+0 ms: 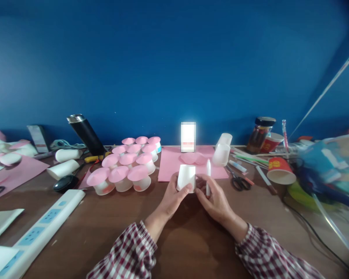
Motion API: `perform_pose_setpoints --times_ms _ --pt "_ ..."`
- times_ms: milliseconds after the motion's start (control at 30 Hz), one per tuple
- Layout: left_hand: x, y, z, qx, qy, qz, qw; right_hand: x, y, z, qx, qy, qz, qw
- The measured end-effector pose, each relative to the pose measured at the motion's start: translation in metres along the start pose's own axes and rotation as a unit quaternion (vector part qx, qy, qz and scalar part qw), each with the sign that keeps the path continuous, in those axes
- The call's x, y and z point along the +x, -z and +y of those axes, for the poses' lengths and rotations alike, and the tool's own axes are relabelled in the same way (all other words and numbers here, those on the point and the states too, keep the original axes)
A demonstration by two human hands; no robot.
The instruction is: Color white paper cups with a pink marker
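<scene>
My left hand grips a white paper cup standing upside down on the brown table. My right hand holds a white pen-like stick upright, its fingertips touching the cup's right side. Just behind lies a pink paper sheet with pink paper circles on it. Both sleeves are red-and-white checked.
Several white cups with pink round tops cluster at the left. Two stacked white cups, black scissors, pens, a tipped red cup and a jar sit right. A power strip, black flask and cables lie around.
</scene>
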State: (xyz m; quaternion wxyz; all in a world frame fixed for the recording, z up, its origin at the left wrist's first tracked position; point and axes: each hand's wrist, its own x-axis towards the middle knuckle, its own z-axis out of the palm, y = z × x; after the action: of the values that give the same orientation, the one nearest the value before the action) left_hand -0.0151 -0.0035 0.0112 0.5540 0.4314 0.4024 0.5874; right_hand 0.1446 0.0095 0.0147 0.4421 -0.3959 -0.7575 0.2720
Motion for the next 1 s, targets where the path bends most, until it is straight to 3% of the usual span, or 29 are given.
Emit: perform_pose_setpoints --times_ms 233,467,800,1000 --pt "-0.0001 -0.0014 0.0068 -0.157 0.047 -0.025 0.986 -0.0007 -0.0036 0.0019 0.019 -0.018 0.064 0.998" --pt "0.0037 -0.0007 0.006 -0.232 0.086 -0.038 0.968 -0.0023 -0.0044 0.0011 -0.025 0.013 0.053 0.998" --pt "0.003 -0.002 0.0062 -0.203 0.076 -0.032 0.976 -0.0045 -0.0056 0.0021 -0.052 0.03 0.025 0.998" --pt "0.0016 -0.0016 0.0024 -0.094 0.022 0.003 0.995 -0.0032 -0.007 0.0043 -0.047 0.021 0.023 0.998"
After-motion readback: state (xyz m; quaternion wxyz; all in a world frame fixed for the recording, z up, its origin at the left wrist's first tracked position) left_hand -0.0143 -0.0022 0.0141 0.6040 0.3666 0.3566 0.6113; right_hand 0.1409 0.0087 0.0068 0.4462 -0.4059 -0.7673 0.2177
